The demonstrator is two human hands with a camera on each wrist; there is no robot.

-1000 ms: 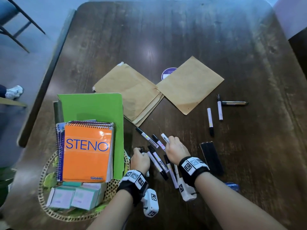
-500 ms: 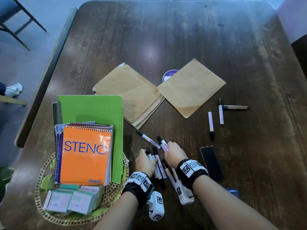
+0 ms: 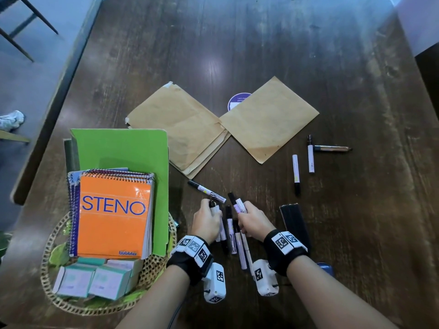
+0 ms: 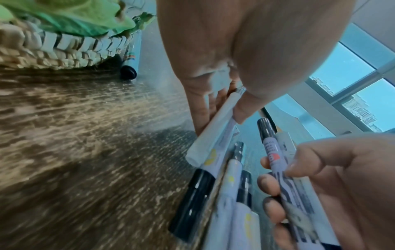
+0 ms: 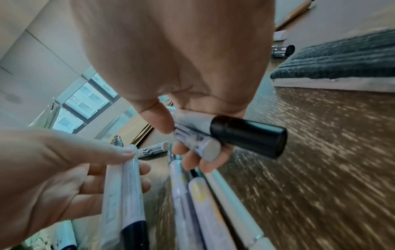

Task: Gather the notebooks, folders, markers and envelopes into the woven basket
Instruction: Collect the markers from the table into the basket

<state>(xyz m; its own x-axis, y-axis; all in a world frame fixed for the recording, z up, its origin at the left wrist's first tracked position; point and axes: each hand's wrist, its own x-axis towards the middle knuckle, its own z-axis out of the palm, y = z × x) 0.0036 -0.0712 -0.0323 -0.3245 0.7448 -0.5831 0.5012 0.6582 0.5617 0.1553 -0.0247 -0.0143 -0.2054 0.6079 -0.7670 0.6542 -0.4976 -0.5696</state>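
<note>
The woven basket at the near left holds an orange STENO notebook, a green folder and small boxes. My left hand grips two white markers. My right hand grips two more markers, one with a black cap. Several loose markers lie on the table between the two hands. One marker lies just beyond my left hand. Two brown envelopes lie in the middle of the table. Further markers lie to the right.
A black felt eraser lies right of my right hand. A brown pencil lies at the right. A purple round sticker peeks from under an envelope. One marker lies against the basket's side. Chair legs stand off the table's left edge.
Both hands have drawn the scattered markers together toward the near edge, and each has closed round a pair of them. One marker stayed behind just beyond my left hand.
</note>
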